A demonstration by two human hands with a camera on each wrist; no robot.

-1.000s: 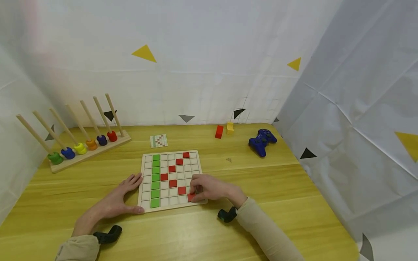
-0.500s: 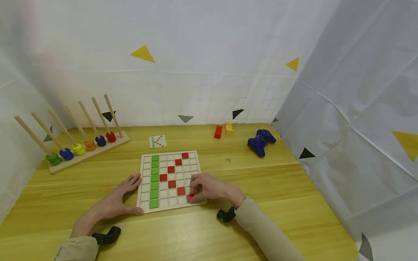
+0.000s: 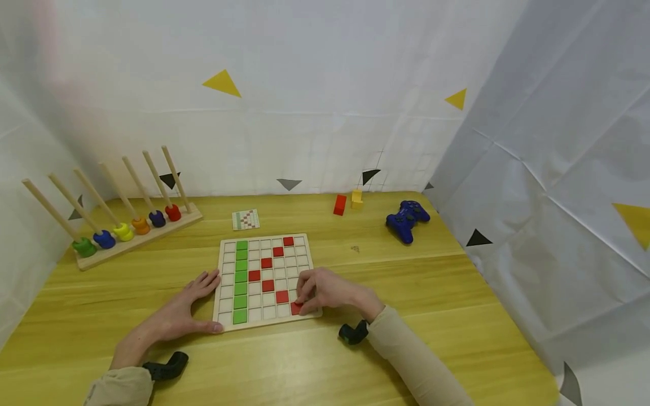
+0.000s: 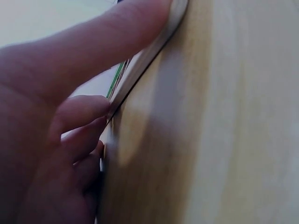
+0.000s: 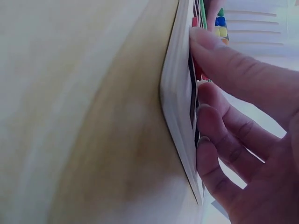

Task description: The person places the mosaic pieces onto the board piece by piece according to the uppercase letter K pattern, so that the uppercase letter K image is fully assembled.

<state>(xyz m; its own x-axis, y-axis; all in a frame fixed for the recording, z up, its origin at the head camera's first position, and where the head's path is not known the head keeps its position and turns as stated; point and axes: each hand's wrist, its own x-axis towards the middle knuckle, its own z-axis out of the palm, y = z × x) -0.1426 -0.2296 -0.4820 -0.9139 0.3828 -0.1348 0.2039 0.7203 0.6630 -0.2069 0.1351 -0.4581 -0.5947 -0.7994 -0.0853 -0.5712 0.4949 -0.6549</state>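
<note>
A flat wooden grid board (image 3: pixel 225 293) lies on the table in the head view. One column holds green tiles (image 3: pixel 241 277), and red tiles (image 3: pixel 267 286) run along two diagonals. My left hand (image 3: pixel 175 313) is spread at the board's left side, thumb on its near left corner and fingertips along the edge. At the near right corner, my right hand (image 3: pixel 327 290) has bent fingers and thumb on a red tile (image 3: pixel 296 308), pinching its right side. Part of that tile is hidden by the fingertips. In the right wrist view, the other fingers (image 5: pixel 212 119) touch the board.
Behind the board lies a small pattern card (image 3: pixel 246 219). A wooden peg stand (image 3: pixel 137 239) with coloured rings stands at the left. Farther back are a red block (image 3: pixel 340 205) and a yellow block (image 3: pixel 357 199), with a blue game controller (image 3: pixel 408 220) at the right.
My right hand's fingers have shifted very slightly on the corner red tile, more of which now shows. My left hand has stayed at the board's edge.
</note>
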